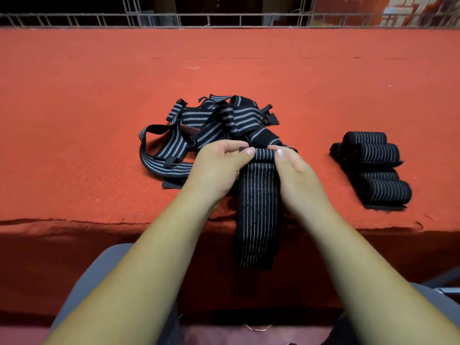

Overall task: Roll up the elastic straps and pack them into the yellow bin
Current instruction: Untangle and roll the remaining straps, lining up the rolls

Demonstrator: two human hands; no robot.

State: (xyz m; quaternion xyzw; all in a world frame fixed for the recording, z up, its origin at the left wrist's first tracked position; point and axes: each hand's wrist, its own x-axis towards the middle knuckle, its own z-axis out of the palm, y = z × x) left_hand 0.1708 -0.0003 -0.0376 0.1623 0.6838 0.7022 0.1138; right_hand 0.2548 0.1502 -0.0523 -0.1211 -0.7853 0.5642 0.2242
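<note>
Hands: I see the left hand (219, 163) and right hand (296, 175) both pinching the rolled end of one strap (258, 207).
Strap tail: hangs over the red table (99, 95) edge.
Behind: loose straps (211, 123) heaped just past the fingers.
Right: rolled straps (373, 168), well apart.

The half-rolled strap (257, 207) is black with thin pale lines running along its length. Behind it and to its left, the heap of loose straps (239, 118) is also black but has broader grey stripes, and one reddish-brown patch shows among them. To its right, the rolled straps (373, 153) are black with fine white lines ringing each roll. The felt cover (99, 120) under the half-rolled strap is plain orange-red, darker where it hangs over the near edge. Far beyond the strap, the wire rail (224, 19) is pale grey.
</note>
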